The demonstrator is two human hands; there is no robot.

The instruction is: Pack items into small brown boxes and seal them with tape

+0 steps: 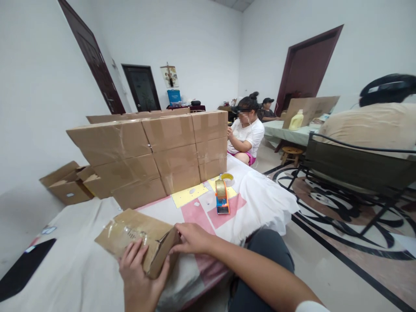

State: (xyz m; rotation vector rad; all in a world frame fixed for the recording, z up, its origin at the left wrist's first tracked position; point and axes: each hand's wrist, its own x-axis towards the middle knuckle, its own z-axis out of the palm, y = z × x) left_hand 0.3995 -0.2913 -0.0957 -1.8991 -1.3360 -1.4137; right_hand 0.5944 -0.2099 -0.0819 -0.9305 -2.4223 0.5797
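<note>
A small brown cardboard box [130,227], with shiny tape and dark print on its upper face, is tilted on the cloth-covered table in front of me. My left hand [143,264] grips its near side, fingers over the top and thumb against the end. At the right end, where a slit shows along the edge, my right hand [191,238] holds the box by its far corner; some fingertips are hidden. Beyond my right hand lies an orange and blue tape dispenser [222,197] with a roll of brown tape. A loose tape roll [226,178] lies just behind it.
Stacked taped cartons [172,151] form a wall across the table's far side. Open cartons [68,182] sit at the left wall, and a black flat object [26,268] lies at left. A person [248,134] crouches behind the stack; another sits in a chair [357,162] at right.
</note>
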